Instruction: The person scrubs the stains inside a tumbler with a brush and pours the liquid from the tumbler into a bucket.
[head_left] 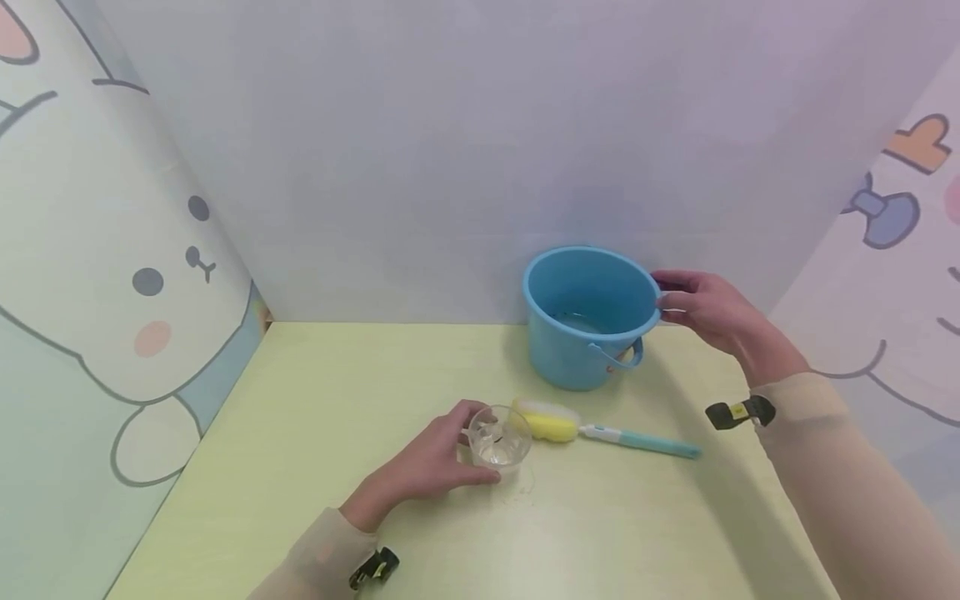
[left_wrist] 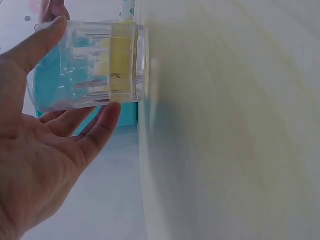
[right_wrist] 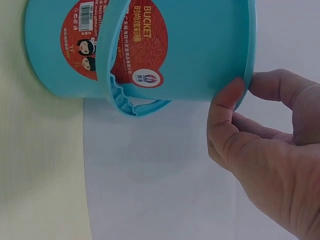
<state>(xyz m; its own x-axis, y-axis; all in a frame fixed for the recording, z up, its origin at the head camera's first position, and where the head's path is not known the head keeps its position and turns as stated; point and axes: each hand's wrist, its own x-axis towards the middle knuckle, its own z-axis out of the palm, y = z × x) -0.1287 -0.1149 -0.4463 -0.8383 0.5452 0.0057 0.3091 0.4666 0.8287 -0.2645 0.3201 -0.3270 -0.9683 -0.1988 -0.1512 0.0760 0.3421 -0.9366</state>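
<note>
Gripping the cup, the left hand could topple it against the brush just beside if that hold slips. Beyond, near the wall, the right hand pinches the bucket by its rim; a one-sided pull might tip it. Whether the cup touches the surface is hard to tell.

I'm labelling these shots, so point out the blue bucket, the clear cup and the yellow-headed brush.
Blue bucket (head_left: pixel 572 360): head view, on its outer front wall.
Clear cup (left_wrist: pixel 86 65): left wrist view, on its side wall.
Yellow-headed brush (head_left: pixel 606 434): head view, on its handle's white part.
</note>
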